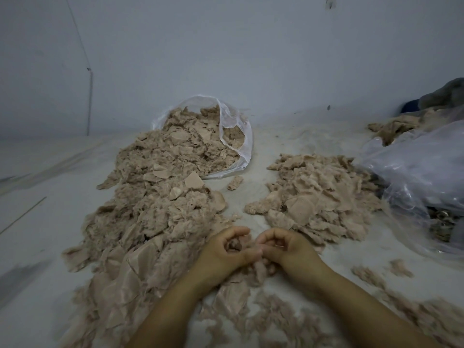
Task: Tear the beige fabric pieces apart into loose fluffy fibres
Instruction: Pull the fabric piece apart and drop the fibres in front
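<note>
My left hand (pixel 224 249) and my right hand (pixel 286 247) meet low in the middle, fingers curled, both pinching one small beige fabric piece (pixel 234 245) between them. Fluffy fibres (pixel 261 268) hang just beneath the hands. A long heap of beige fabric pieces (pixel 150 204) runs from a clear plastic bag (pixel 241 146) down the left side. A second, smaller heap (pixel 324 194) lies to the right of centre.
The pale floor (pixel 37 222) meets a grey-white wall behind. A crumpled clear plastic bag (pixel 421 172) lies at the right, with more beige fabric (pixel 394 129) and a dark cloth (pixel 447 94) behind it. Loose fibres (pixel 414 310) are scattered at the lower right.
</note>
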A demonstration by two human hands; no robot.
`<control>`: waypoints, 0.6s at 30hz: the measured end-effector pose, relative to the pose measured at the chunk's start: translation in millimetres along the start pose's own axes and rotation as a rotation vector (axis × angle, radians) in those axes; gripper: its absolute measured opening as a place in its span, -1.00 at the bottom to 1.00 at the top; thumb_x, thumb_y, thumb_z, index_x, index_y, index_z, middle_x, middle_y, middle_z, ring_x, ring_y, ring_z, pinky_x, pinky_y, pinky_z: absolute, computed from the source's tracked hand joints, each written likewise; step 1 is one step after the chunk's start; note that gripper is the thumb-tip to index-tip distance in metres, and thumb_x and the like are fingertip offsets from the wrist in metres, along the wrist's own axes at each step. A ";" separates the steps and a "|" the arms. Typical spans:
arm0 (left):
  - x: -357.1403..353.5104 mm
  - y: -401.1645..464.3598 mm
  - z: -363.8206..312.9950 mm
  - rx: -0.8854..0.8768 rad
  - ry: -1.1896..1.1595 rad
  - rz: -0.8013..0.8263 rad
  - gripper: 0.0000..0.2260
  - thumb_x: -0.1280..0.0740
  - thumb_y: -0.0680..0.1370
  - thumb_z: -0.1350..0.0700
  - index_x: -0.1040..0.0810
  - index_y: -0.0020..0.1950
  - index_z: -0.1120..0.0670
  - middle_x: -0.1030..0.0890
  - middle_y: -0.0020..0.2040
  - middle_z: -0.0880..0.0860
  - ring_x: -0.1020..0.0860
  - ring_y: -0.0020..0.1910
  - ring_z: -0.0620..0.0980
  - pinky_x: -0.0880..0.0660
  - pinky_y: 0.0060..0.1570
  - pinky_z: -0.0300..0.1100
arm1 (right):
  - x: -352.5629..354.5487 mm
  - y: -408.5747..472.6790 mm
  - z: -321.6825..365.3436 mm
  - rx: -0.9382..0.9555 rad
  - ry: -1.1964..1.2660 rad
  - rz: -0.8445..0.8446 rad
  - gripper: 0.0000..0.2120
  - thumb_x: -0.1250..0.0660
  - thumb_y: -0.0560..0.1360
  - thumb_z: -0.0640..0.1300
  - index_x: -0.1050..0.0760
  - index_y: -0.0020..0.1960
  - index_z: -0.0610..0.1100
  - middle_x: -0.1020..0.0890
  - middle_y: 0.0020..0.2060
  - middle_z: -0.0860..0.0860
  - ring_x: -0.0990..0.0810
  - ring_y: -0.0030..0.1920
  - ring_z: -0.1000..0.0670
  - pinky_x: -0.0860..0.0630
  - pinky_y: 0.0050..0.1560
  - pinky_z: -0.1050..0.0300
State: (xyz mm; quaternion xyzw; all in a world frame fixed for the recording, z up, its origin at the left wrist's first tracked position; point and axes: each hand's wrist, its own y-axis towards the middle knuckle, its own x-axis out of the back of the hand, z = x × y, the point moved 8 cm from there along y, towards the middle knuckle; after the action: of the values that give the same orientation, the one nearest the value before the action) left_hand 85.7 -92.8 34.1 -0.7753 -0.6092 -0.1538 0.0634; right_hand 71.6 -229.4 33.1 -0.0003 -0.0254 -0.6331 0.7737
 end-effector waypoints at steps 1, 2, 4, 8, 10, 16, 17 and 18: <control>-1.7 -0.4 -2.7 -0.025 0.047 0.009 -0.68 -0.54 0.34 0.01 -0.60 0.07 -0.03 -0.62 0.01 -0.14 -0.59 -0.02 -0.23 -0.48 -0.05 -0.41 | 0.9 -0.3 1.1 -0.002 0.054 0.002 -0.90 -0.32 0.51 -0.34 -0.57 -0.13 -0.19 -0.58 -0.41 -0.06 -0.53 -0.44 0.06 -0.49 -0.40 0.25; -1.7 -0.4 -6.1 -0.063 0.049 -0.003 -0.79 -0.51 0.39 0.12 -0.62 0.00 0.02 -0.64 -0.03 -0.10 -0.60 -0.06 -0.18 -0.48 -0.07 -0.40 | 1.0 0.2 1.5 0.004 0.080 0.004 -0.88 -0.31 0.52 -0.35 -0.57 -0.12 -0.19 -0.57 -0.43 -0.05 -0.52 -0.45 0.06 -0.49 -0.40 0.26; 3.3 -1.3 -11.3 -0.101 -0.008 -0.066 -0.89 -0.43 0.45 0.27 -0.62 -0.18 0.06 -0.64 -0.17 -0.02 -0.58 -0.20 -0.15 -0.49 -0.15 -0.36 | 0.3 1.5 2.1 0.016 0.102 -0.008 -0.88 -0.28 0.53 -0.34 -0.56 -0.08 -0.17 -0.55 -0.43 -0.03 -0.50 -0.45 0.07 -0.48 -0.39 0.25; 12.4 -0.2 -3.4 0.016 -0.303 -0.123 -0.86 -0.32 0.51 0.34 -0.55 -0.18 0.13 -0.58 -0.35 0.05 -0.55 -0.42 -0.12 -0.51 -0.36 -0.30 | 0.6 1.4 -2.4 -0.014 0.039 -0.021 -0.66 -0.44 0.35 0.09 -0.52 0.07 0.01 -0.58 -0.32 0.08 -0.59 -0.34 0.10 -0.51 -0.31 0.25; 7.3 0.0 -1.9 0.038 -0.421 -0.067 -0.89 -0.28 0.53 0.35 -0.51 -0.15 0.17 -0.58 -0.37 0.09 -0.54 -0.44 -0.06 -0.51 -0.39 -0.27 | -2.4 1.2 -9.5 -0.054 -0.067 -0.013 -0.58 -0.52 0.27 0.10 -0.51 0.08 0.07 -0.61 -0.15 0.04 -0.63 -0.19 0.09 -0.50 -0.22 0.26; 11.1 0.1 0.7 0.090 -0.478 -0.103 -0.75 -0.16 0.53 0.40 -0.43 -0.27 0.13 -0.47 -0.42 0.11 -0.44 -0.51 -0.05 -0.40 -0.53 -0.24 | 6.8 3.5 -5.7 0.006 0.051 -0.106 -0.87 -0.35 0.51 -0.29 -0.59 -0.19 -0.15 -0.56 -0.46 -0.02 -0.50 -0.48 0.09 -0.44 -0.46 0.25; 12.2 -0.5 -0.3 0.089 -0.445 -0.110 -0.72 -0.13 0.51 0.41 -0.46 -0.29 0.13 -0.47 -0.44 0.08 -0.42 -0.52 -0.07 -0.37 -0.55 -0.25 | 9.2 3.7 -5.1 0.005 0.077 -0.113 -0.85 -0.34 0.51 -0.29 -0.59 -0.21 -0.14 -0.55 -0.48 -0.02 -0.49 -0.49 0.09 -0.45 -0.46 0.25; 12.5 -0.8 -0.5 0.084 -0.418 -0.111 -0.70 -0.12 0.51 0.42 -0.50 -0.30 0.12 -0.47 -0.46 0.06 -0.41 -0.53 -0.08 -0.35 -0.55 -0.27 | 9.3 3.8 -5.6 -0.007 0.094 -0.109 -0.84 -0.34 0.51 -0.29 -0.59 -0.22 -0.15 -0.54 -0.48 -0.02 -0.49 -0.49 0.09 -0.45 -0.46 0.26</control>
State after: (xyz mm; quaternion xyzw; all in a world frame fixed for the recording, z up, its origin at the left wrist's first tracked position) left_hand 87.5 -81.2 38.4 -0.7524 -0.6566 0.0326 -0.0407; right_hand 77.4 -237.9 28.0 0.0281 0.0135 -0.6736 0.7384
